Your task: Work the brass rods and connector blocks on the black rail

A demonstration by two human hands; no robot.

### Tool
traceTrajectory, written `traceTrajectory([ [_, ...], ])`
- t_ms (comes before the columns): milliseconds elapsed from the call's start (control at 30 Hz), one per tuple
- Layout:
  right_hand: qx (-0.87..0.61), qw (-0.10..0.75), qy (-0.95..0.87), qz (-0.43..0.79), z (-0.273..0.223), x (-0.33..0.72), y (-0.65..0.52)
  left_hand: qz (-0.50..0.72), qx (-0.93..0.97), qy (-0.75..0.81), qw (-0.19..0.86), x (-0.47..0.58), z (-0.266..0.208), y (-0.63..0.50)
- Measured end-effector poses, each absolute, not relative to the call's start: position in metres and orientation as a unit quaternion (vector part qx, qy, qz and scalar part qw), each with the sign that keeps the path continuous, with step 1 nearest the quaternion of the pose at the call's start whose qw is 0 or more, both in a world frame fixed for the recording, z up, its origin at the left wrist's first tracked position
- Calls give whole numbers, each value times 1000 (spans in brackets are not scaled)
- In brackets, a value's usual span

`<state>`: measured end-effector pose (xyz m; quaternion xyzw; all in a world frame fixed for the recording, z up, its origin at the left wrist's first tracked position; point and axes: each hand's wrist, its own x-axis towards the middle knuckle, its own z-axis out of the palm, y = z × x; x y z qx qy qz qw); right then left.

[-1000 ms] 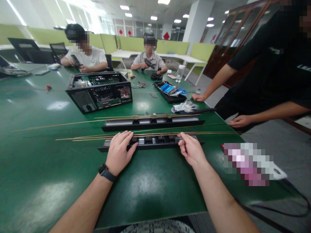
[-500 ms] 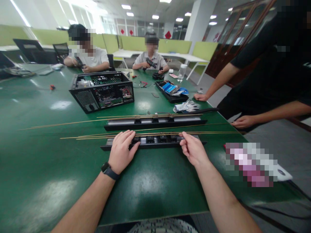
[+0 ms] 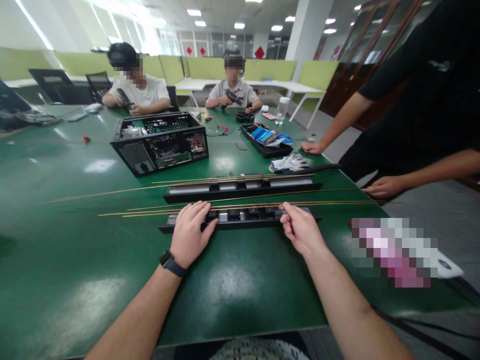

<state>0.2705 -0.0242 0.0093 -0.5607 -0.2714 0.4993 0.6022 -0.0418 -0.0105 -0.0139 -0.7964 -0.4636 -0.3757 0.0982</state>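
Directly in front of me lies a long black metal channel (image 3: pixel 240 225) with a silver inner strip and several dark blocks. Over it run thin brass-coloured rods (image 3: pixel 243 206), stretching out past both of its ends. My left hand (image 3: pixel 192 230) rests on the channel's left part and the rods, fingers stretched out and thumb apart. At the channel's right part, my right hand (image 3: pixel 300 227) is closed, thumb and forefinger pinched at the rods. A second black channel (image 3: pixel 247 193) lies parallel behind, with more thin rods (image 3: pixel 180 183) along it.
An open black computer case (image 3: pixel 161 145) stands at the back left. Behind the channels are white work gloves (image 3: pixel 290 163) and a black tray (image 3: pixel 275 151) with blue items. Two people sit across the table (image 3: pixel 232 295). At right, a standing person's hand (image 3: pixel 384 187) is near the rods' ends.
The whole view has shifted slightly, so things sit a little further right. Both my hands keep the same place on the channel and rods.
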Motion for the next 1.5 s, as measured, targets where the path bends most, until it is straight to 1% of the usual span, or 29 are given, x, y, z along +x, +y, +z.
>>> traceTrajectory([
  [267,-567,609,-256,492,10,272,-23,-382,-795,-462,93,-42,-14,-11],
  [833,-563,583,-292,508,10,271,-24,-376,-795,-468,89,-40,-12,-12],
  [1200,-557,594,-279,509,8,272,-23,-378,-792,-472,78,-40,-13,-11],
  [1500,-562,599,-266,504,11,273,-25,-374,-793,-472,89,-41,-12,-12],
])
